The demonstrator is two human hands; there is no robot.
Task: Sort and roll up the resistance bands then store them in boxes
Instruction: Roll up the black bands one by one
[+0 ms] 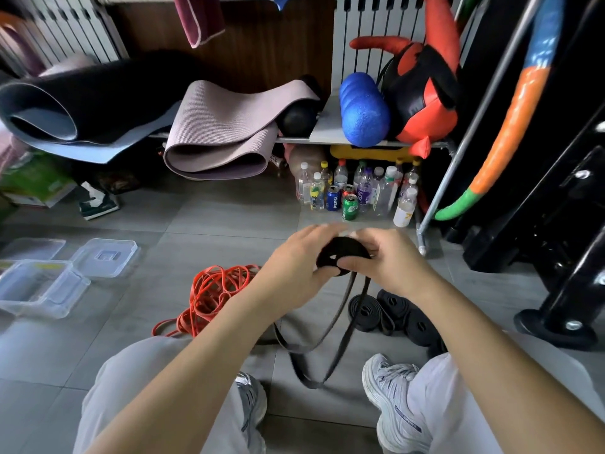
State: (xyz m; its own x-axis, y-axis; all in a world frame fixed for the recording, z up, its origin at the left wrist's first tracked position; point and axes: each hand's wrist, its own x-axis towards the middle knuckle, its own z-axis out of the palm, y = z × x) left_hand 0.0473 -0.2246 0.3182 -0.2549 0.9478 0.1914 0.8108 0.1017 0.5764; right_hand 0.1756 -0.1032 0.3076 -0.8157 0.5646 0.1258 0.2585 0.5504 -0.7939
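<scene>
The black resistance band (340, 253) is partly wound into a coil, held up between your hands above the floor. Your left hand (294, 260) cups the coil and your right hand (386, 257) pinches it, both close together. Its loose tail (314, 355) loops down between your shoes. Rolled black bands (393, 312) lie to the right, tangled red bands (216, 293) to the left, and clear plastic boxes (39, 290) farther left.
</scene>
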